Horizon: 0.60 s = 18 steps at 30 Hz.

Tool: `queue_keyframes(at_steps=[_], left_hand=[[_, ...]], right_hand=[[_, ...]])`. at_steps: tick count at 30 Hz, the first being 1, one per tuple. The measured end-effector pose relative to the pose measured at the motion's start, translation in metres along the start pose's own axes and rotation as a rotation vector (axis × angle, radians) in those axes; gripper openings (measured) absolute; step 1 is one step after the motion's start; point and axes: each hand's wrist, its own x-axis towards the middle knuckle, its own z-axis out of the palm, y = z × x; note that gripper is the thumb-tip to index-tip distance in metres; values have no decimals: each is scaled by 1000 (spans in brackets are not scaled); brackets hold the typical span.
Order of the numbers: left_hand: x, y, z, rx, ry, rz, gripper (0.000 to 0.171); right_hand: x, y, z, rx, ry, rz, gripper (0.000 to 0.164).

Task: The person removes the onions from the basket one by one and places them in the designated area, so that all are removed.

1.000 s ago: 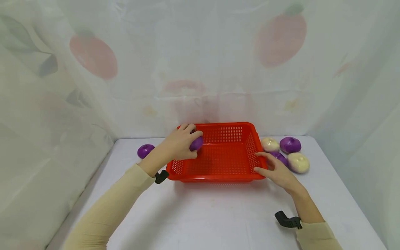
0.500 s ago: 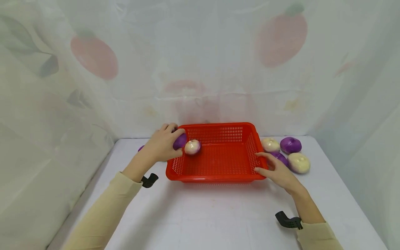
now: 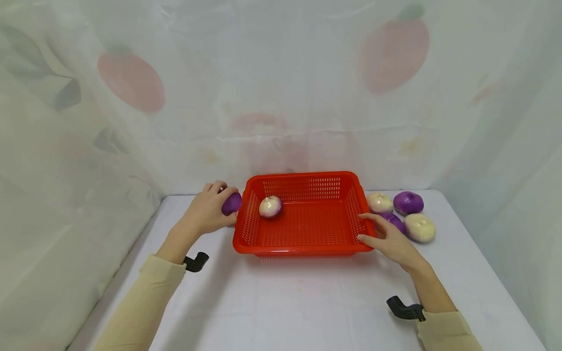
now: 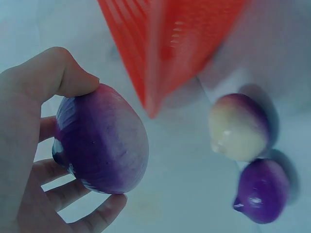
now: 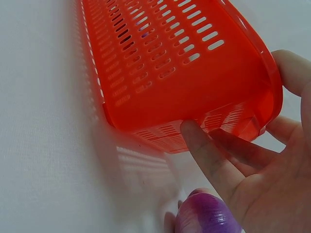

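My left hand (image 3: 206, 210) holds a purple onion (image 3: 231, 204) just outside the left rim of the red plastic basket (image 3: 307, 222). In the left wrist view, the thumb is on one side of the onion (image 4: 104, 141) and the fingers are around the other. A white and purple onion (image 3: 270, 206) lies in the basket's left part. My right hand (image 3: 391, 242) grips the basket's right rim, thumb and fingers on either side of the wall. Beyond the left hand, a cream onion (image 4: 240, 127) and a purple onion (image 4: 264, 191) rest on the table, mostly hidden in the head view.
Right of the basket are several onions: a cream one (image 3: 380, 203), a purple one (image 3: 409, 203), a larger cream one (image 3: 419, 228) and another purple one (image 3: 392, 222) partly behind the right hand. A printed curtain (image 3: 281, 97) hangs behind the white table (image 3: 298, 302).
My left hand has moved left from over the basket, carrying the purple onion out past its left rim. The white and purple onion in the basket has come into sight. The right hand stays put.
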Motion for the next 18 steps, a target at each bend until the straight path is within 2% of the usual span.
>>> queue_keyframes(at_steps=[10, 18], left_hand=[[-19, -20, 23, -4, -12, -63, 59], [-34, -29, 48, 7, -17, -54, 55]], right_hand=[[0, 0, 0, -5, 3, 5, 67], [0, 0, 0, -19, 4, 4, 66]])
